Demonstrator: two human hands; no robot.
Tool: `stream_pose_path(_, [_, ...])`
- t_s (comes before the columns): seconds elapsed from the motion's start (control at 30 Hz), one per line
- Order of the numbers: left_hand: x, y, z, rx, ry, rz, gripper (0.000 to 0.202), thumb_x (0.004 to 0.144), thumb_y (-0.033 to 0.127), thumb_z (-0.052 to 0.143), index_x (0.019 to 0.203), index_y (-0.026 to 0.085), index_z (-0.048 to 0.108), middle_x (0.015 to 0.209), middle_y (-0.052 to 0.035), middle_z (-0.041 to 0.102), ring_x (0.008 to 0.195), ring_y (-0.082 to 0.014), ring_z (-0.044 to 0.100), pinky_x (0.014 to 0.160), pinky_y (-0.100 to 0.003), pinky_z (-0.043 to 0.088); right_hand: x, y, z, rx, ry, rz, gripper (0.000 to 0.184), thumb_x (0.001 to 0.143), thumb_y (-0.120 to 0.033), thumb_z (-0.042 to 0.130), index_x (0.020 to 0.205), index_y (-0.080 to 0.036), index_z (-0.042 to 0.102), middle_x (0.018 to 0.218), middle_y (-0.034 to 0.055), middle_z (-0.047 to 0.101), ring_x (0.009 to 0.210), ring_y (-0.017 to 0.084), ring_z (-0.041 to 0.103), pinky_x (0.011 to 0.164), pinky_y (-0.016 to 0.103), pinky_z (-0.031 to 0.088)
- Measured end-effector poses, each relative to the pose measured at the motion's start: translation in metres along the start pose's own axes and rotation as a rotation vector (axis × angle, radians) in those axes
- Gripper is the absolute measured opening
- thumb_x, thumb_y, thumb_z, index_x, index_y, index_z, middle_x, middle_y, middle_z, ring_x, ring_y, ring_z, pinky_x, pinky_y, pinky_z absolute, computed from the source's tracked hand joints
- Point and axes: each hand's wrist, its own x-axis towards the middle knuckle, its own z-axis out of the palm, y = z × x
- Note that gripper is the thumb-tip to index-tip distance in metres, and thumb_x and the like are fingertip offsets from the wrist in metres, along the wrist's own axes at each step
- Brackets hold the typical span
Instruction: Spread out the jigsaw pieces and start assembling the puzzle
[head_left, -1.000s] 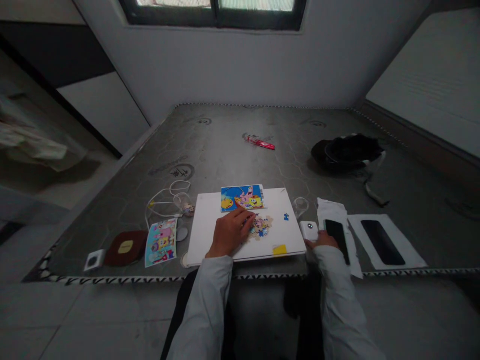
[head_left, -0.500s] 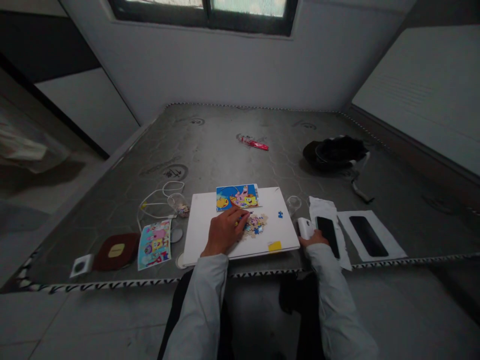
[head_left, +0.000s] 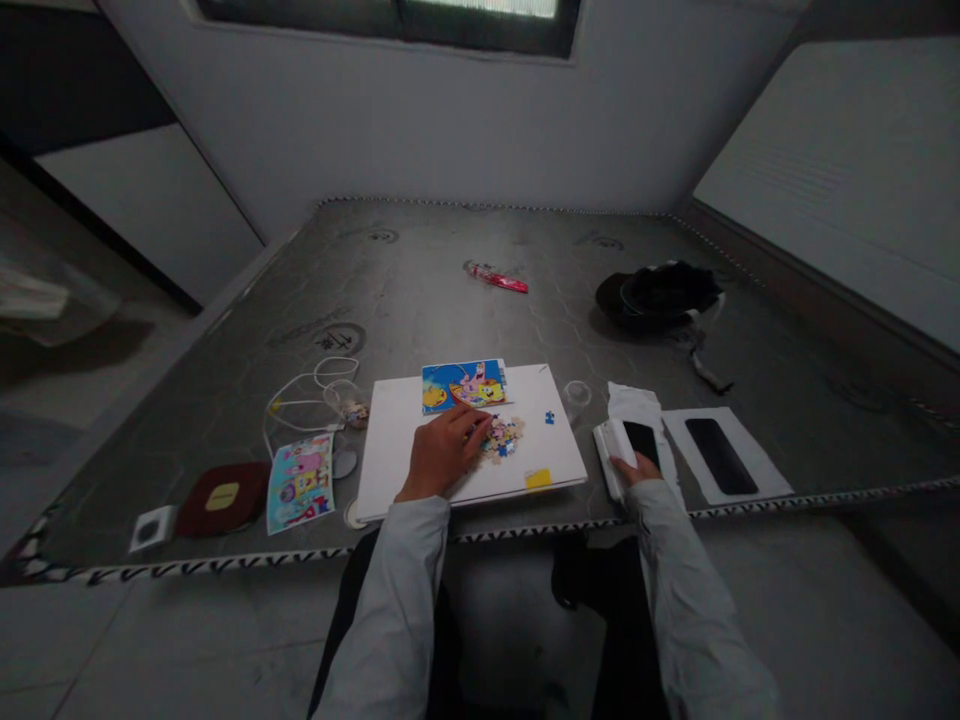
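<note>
The right side of the scene changes most: over the last 1 second, the white device (head_left: 619,440), which lay flat to the left of the phone (head_left: 641,440), has come up on a tilt and now overlaps the phone's left edge. The right hand (head_left: 636,469) closes around its near end. A pale slab (head_left: 609,478) shows just below it; whether these are 1 thing or 2, I cannot tell.

The left hand (head_left: 444,448) stays at the left edge of the heap of puzzle pieces (head_left: 504,437), thumb and fingertips drawn close together; whether a piece sits between them is too small to tell. The hands are well apart, so only the left one is at the pieces, while the right one is busy with the device.

The heap is loose on the white board (head_left: 397,440), in front of the picture card (head_left: 480,388). To its right, 1 blue piece (head_left: 550,417) lies apart, in the same spot on the board as before. The yellow sticker (head_left: 538,479) is near the board's front edge.
</note>
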Motion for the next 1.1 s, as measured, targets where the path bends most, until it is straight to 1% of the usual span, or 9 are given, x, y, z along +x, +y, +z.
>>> stream_pose_path(0.03, [0.0,0.0,0.0,0.003,0.001,0.001,0.023,0.098,0.036,0.055,0.099,0.024,0.073,0.103,-0.0009,0.074,0.087,-0.0137,0.068,0.065,-0.022,0.047,-0.003,-0.002,0.0,-0.003,0.008,0.0,0.039,0.073,-0.039,0.064,0.098,-0.011,0.073,0.083,0.0099,0.074,0.078,0.024,0.068,0.068,0.031,0.052])
stream_pose_path(0.17, [0.001,0.002,0.0,0.018,-0.006,-0.003,0.023,0.098,0.036,0.055,0.098,0.024,0.073,0.101,-0.0009,0.074,0.086,-0.0138,0.068,0.064,-0.022,0.046,-0.011,-0.01,0.0,-0.252,0.03,-0.048,0.046,0.08,-0.044,0.059,0.112,-0.012,0.07,0.099,0.012,0.075,0.087,0.024,0.067,0.074,0.03,0.05])
stream_pose_path(0.3, [0.001,0.003,0.0,0.025,-0.012,0.001,0.023,0.098,0.036,0.054,0.099,0.023,0.074,0.1,-0.0011,0.074,0.085,-0.0136,0.068,0.064,-0.023,0.047,-0.013,-0.018,0.0,-0.442,-0.006,-0.037,0.044,0.084,-0.045,0.058,0.114,-0.015,0.069,0.102,0.012,0.074,0.088,0.024,0.069,0.073,0.028,0.049])
stream_pose_path(0.43, [0.001,0.002,0.001,0.024,-0.009,0.0,0.024,0.098,0.036,0.054,0.1,0.023,0.074,0.101,-0.0017,0.073,0.086,-0.0136,0.068,0.065,-0.023,0.047,-0.012,-0.02,0.001,-0.507,-0.001,-0.007,0.049,0.085,-0.046,0.059,0.122,-0.013,0.065,0.109,0.0147,0.073,0.094,0.025,0.07,0.077,0.029,0.049])
stream_pose_path(0.63, [0.0,-0.001,0.003,0.024,0.001,0.001,0.023,0.098,0.037,0.054,0.099,0.024,0.073,0.104,-0.0013,0.073,0.087,-0.0136,0.068,0.065,-0.023,0.047,-0.008,-0.015,0.0,-0.483,0.068,-0.036,0.051,0.081,-0.044,0.063,0.123,-0.015,0.064,0.11,0.0137,0.073,0.093,0.026,0.069,0.079,0.032,0.051])
stream_pose_path(0.77, [0.0,-0.001,0.003,0.024,0.005,0.002,0.022,0.098,0.036,0.055,0.099,0.024,0.073,0.103,-0.0008,0.073,0.086,-0.0135,0.068,0.065,-0.023,0.047,-0.002,-0.003,0.002,-0.368,0.112,-0.024,0.047,0.078,-0.043,0.065,0.116,-0.015,0.067,0.106,0.0132,0.074,0.091,0.025,0.069,0.081,0.033,0.052])
stream_pose_path(0.87, [0.001,0.0,0.003,0.024,0.005,0.001,0.021,0.097,0.036,0.055,0.099,0.024,0.073,0.103,-0.0003,0.073,0.085,-0.0132,0.068,0.065,-0.023,0.047,0.003,0.008,0.007,-0.212,0.087,0.016,0.042,0.078,-0.041,0.062,0.11,-0.014,0.069,0.098,0.0123,0.076,0.087,0.024,0.07,0.079,0.033,0.053])
stream_pose_path(0.97, [0.002,0.001,0.002,0.022,-0.001,-0.004,0.021,0.097,0.035,0.056,0.098,0.024,0.073,0.102,-0.0003,0.074,0.086,-0.0135,0.068,0.065,-0.023,0.047,0.005,0.015,0.009,-0.113,0.035,0.002,0.038,0.079,-0.039,0.059,0.108,-0.015,0.07,0.096,0.0111,0.076,0.087,0.023,0.07,0.078,0.032,0.054])
stream_pose_path(1.1, [0.002,0.002,0.002,0.023,-0.005,-0.004,0.021,0.097,0.035,0.056,0.098,0.024,0.073,0.102,-0.0007,0.074,0.087,-0.0141,0.068,0.065,-0.024,0.047,0.005,0.014,0.004,-0.209,0.011,-0.027,0.041,0.081,-0.039,0.059,0.112,-0.015,0.07,0.105,0.0124,0.075,0.095,0.024,0.07,0.084,0.033,0.053])
